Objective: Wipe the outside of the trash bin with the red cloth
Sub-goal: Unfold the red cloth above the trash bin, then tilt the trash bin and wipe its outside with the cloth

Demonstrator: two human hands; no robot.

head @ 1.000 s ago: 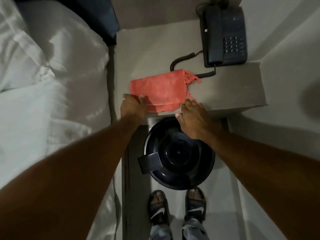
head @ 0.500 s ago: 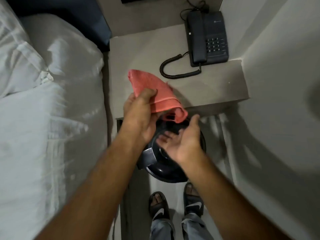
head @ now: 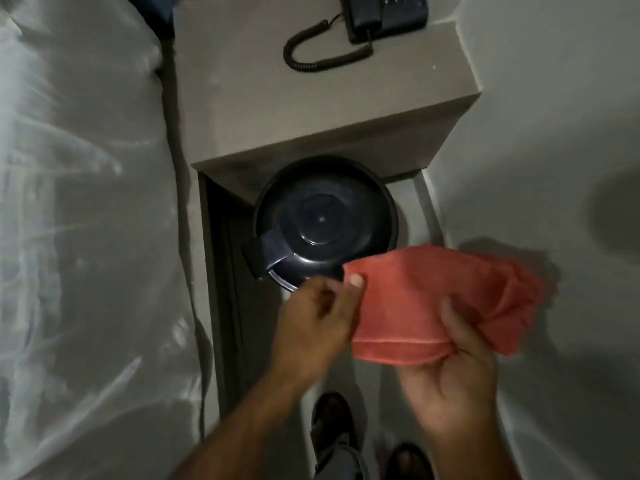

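A round dark trash bin (head: 323,223) with a lid and a flat tab on its left stands on the floor, partly tucked under the nightstand. The folded red cloth (head: 433,299) hangs in the air in front of the bin, to its right. My right hand (head: 450,372) grips the cloth's lower edge from below. My left hand (head: 318,320) pinches the cloth's left corner between thumb and fingers. Neither hand touches the bin.
A grey nightstand (head: 311,109) carries a dark telephone (head: 384,12) with a coiled cord. A bed with white sheets (head: 79,237) fills the left side. A pale wall (head: 554,168) closes the right. My feet in dark sandals (head: 332,420) stand on the floor below the bin.
The cloth was lifted off the nightstand by my left hand and carried down and right. My right hand has now taken hold of it too. The view tilted downward.
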